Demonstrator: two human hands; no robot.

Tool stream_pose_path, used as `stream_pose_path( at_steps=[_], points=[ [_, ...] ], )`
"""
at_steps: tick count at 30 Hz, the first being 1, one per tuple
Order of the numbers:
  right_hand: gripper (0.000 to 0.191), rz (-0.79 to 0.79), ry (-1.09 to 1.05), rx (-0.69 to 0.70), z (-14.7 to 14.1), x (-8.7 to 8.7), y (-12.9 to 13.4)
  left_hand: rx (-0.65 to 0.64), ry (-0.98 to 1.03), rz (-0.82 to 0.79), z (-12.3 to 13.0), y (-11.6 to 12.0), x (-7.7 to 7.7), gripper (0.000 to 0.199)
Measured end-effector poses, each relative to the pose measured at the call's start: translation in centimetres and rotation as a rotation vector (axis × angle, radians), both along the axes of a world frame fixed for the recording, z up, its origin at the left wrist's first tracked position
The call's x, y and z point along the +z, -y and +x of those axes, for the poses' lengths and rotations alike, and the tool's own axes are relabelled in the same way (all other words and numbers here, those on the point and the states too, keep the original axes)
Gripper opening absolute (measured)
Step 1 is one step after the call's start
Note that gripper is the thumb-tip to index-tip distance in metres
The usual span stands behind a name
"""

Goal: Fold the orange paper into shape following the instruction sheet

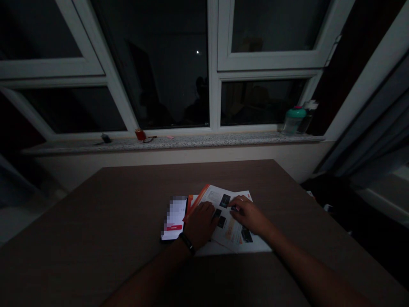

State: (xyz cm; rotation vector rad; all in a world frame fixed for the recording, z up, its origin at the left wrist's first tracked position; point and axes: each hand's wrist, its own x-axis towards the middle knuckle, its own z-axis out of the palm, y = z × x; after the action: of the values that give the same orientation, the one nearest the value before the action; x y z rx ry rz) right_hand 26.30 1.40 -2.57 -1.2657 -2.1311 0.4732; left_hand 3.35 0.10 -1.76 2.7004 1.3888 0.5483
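Printed sheets [234,234] with orange edges and small dark pictures overlap on the brown table. My left hand [200,224], with a black band at its wrist, lies on the left part of the top sheet, its fingers spread slightly. Over the right part of the paper is my right hand [248,214], its fingers bent and apart, touching the sheet near a dark picture. A lit phone [175,217] lies just left of the papers, its screen partly blurred out.
The table [134,192] reaches toward a window sill [198,140]. On the sill stand a green-lidded bottle [294,119], a clear bottle behind it, a small red object [139,134] and a small dark object [105,138]. Curtains hang at right.
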Motion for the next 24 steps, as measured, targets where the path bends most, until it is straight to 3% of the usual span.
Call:
stream_pose_path(
  at_steps=[7,13,19,24],
  points=[
    [0.023,-0.007,0.018,0.117,-0.5,0.7,0.6,0.074,-0.039,-0.025,-0.1,0.3,0.7,0.011],
    [0.023,-0.020,-0.018,0.181,-0.8,0.9,0.9,-0.069,-0.008,-0.070,0.2,0.8,1.2,0.024],
    [0.029,-0.036,-0.042,0.021,-0.6,-0.1,0.3,-0.069,0.002,-0.073,0.1,0.8,1.2,0.027],
    [0.026,-0.045,0.007,-0.154,-0.1,0.1,-0.1,-0.060,0.005,-0.075,0.2,0.8,1.0,0.028]
  ],
)
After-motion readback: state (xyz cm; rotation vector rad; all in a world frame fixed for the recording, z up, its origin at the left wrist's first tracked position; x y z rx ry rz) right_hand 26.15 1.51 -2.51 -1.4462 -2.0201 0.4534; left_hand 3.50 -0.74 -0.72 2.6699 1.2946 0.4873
